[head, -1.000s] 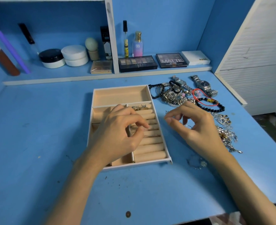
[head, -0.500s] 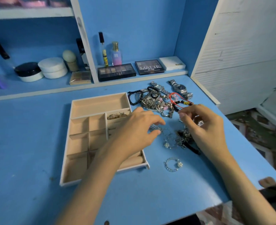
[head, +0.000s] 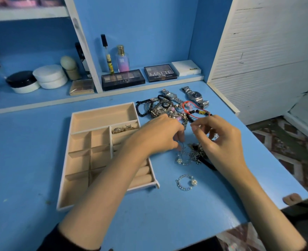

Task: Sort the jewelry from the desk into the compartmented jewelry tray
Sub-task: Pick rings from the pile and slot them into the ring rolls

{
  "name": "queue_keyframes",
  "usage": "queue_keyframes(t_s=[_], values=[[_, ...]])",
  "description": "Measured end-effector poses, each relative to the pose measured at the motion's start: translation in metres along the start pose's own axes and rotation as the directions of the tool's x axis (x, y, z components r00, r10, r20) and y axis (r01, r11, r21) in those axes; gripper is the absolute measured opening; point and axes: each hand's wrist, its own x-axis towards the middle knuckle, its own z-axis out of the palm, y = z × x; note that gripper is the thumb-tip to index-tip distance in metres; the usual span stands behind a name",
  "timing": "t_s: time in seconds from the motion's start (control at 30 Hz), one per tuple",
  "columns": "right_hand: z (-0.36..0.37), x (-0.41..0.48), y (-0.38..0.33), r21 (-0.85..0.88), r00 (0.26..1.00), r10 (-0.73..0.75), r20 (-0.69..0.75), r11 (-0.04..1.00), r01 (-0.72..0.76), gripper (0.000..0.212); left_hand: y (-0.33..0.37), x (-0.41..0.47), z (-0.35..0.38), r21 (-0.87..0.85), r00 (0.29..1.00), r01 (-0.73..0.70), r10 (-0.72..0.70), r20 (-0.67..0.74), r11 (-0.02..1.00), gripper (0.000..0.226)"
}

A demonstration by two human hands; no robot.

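A beige compartmented jewelry tray (head: 102,108) lies on the blue desk, with gold rings (head: 122,129) in one upper right slot. To its right lies a tangled jewelry pile (head: 165,109) with a red cord bracelet (head: 186,106) and two silver watches (head: 194,96). My left hand (head: 158,136) reaches across the tray's right side, fingertips pinched on a thin silver chain bracelet (head: 185,157). My right hand (head: 220,144) hovers over dark and silver chains beside it, fingers curled and apart, nothing visibly held. A separate silver bracelet with a pearl flower (head: 185,182) lies nearer to me.
A low shelf behind the desk holds two eyeshadow palettes (head: 123,79), a white box (head: 185,67), a perfume bottle (head: 122,59) and round jars (head: 50,77). A white slatted panel (head: 267,60) walls the right side. The desk's front right edge (head: 261,212) drops to patterned floor.
My left hand has moved from over the tray's ring rolls rightward to the loose chains and pinched one. My right hand has shifted slightly toward the pile. The view has swung right.
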Motion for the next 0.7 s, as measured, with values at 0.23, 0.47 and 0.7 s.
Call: queue_keyframes(t_s=[0.23,0.47,0.7], values=[[0.0,0.0,-0.001,0.0,1.0,-0.002,-0.004,1.0,0.002,0.007,0.006,-0.005,0.003,-0.094,0.996,0.023,-0.03,-0.08,0.995,0.014],[-0.012,0.013,-0.001,-0.108,0.964,0.025,0.263,0.994,0.004,0.007,0.003,-0.028,0.022,-0.258,0.9,-0.008,-0.106,-0.423,0.966,0.004],[-0.024,0.042,-0.011,-0.336,0.728,0.048,0.683,0.907,0.256,0.004,0.001,-0.034,0.022,-0.263,0.848,-0.031,-0.114,-0.518,0.964,0.004]])
